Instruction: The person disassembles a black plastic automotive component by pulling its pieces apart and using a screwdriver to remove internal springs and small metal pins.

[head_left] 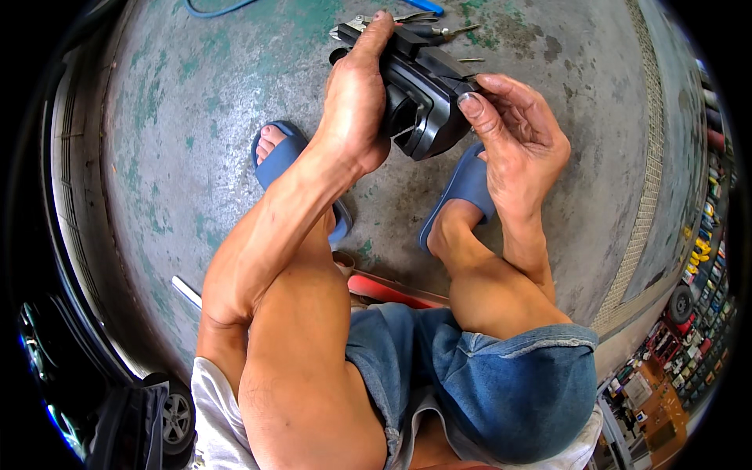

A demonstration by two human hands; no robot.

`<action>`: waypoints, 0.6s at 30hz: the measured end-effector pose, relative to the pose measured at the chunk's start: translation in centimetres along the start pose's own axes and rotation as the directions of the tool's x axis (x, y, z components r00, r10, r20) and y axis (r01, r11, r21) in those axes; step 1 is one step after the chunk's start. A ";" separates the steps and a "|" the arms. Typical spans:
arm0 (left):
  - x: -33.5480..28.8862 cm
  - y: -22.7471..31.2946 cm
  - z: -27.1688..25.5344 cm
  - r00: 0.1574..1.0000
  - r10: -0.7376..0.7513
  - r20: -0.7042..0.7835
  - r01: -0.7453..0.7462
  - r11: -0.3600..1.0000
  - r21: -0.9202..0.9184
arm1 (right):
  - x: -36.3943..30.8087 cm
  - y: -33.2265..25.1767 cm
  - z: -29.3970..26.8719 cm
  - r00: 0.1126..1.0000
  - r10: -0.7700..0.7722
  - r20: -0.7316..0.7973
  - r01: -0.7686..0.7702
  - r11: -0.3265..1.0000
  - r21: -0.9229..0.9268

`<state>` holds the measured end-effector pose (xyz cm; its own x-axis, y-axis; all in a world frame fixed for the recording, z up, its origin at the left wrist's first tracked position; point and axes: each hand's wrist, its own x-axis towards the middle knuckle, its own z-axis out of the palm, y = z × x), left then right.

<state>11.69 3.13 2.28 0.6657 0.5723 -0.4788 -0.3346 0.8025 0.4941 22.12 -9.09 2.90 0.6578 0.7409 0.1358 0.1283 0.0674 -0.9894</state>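
Above the far middle of the stained floor (184, 149), the left hand (356, 113) wraps a black plastic part (439, 102); at its right edge the right hand (526, 141) has thumb and forefinger nearly together, though whether they grip it I cannot tell; hand tools (450, 34) lie just beyond

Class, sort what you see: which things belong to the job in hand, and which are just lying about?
Job in hand:
- Black part, held by the left hand, the right hand at its edge
- Probably the tools on the floor close by

Just lying about, it seems:
- Blue hose
- Silver bar
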 end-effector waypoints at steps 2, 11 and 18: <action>0.0 -0.1 0.1 0.999 -0.006 -0.034 0.007 1.000 0.027 | 0.0 -0.1 0.1 0.998 0.062 -0.014 -0.062 0.998 -0.007; 0.0 -0.4 -0.5 0.998 -0.042 -0.045 0.045 0.998 0.053 | 0.1 0.0 0.2 0.995 0.095 -0.028 -0.091 0.988 0.123; 0.1 -0.6 -0.9 1.000 0.022 0.004 -0.022 0.999 0.045 | 0.0 -0.4 -0.1 0.994 0.112 -0.015 -0.110 0.988 0.110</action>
<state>11.35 2.90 1.25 0.6610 0.5892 -0.4646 -0.3189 0.7811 0.5369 22.13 -9.17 3.35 0.6791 0.7337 0.0245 -0.0274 0.0587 -0.9979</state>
